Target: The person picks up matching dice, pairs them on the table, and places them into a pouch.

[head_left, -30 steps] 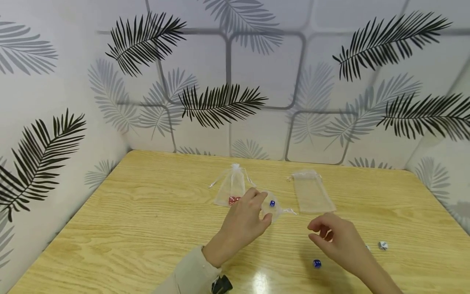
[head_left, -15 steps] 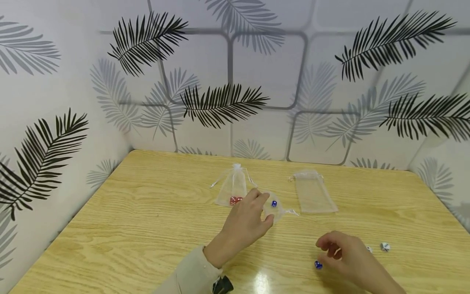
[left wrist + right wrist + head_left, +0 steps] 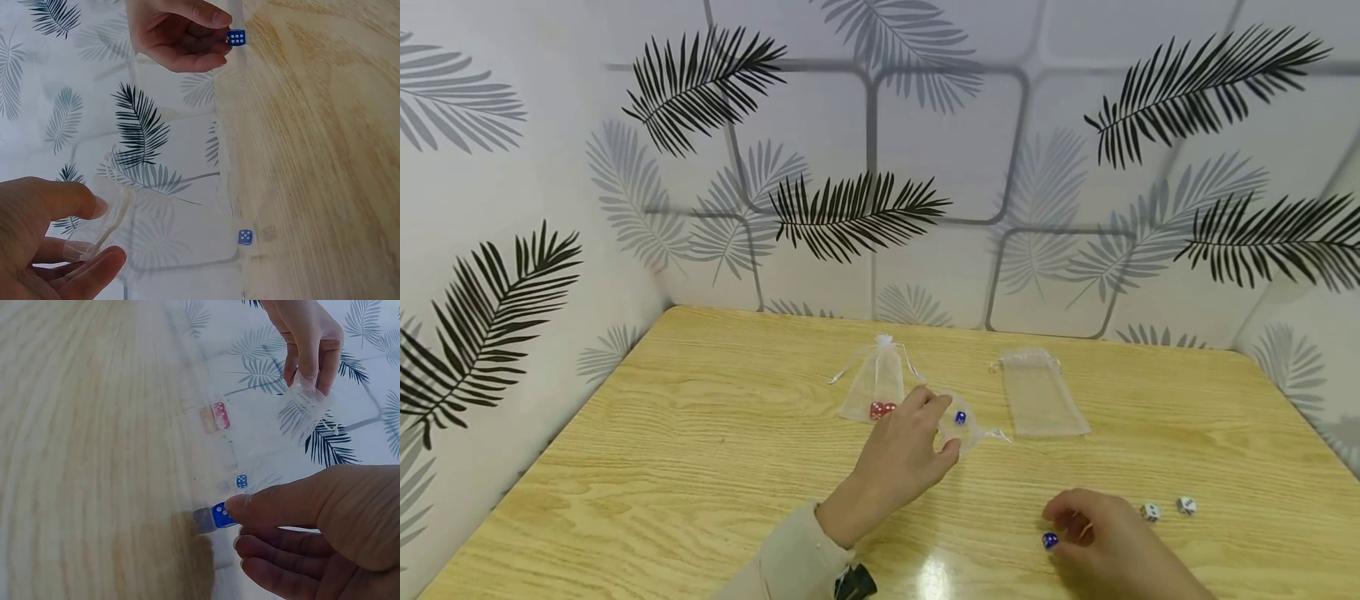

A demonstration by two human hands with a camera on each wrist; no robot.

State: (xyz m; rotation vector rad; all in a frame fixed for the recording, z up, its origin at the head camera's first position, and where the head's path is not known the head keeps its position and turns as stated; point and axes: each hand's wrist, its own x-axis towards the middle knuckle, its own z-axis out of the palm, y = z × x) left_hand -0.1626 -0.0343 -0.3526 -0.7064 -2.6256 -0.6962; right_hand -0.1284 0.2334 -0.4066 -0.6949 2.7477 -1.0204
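Curving my right hand (image 3: 1101,533), fingers parted and empty, I have the loose blue white-dotted die (image 3: 1050,541) at my thumb, nearer me and right of the sheer white drawstring pouch (image 3: 964,435) my left hand (image 3: 898,446) pinches.

**Covered, Cropped and Blurred**

In the head view, the left hand (image 3: 895,454) covered one side of the held bag (image 3: 967,437). The bottom edge cut off the table (image 3: 655,467) and a dark thing (image 3: 853,582) too unclear to name. In the right wrist view, the thumb (image 3: 275,505) of the right hand (image 3: 337,519) hid part of a blue die (image 3: 222,515), so its grip could not be told.
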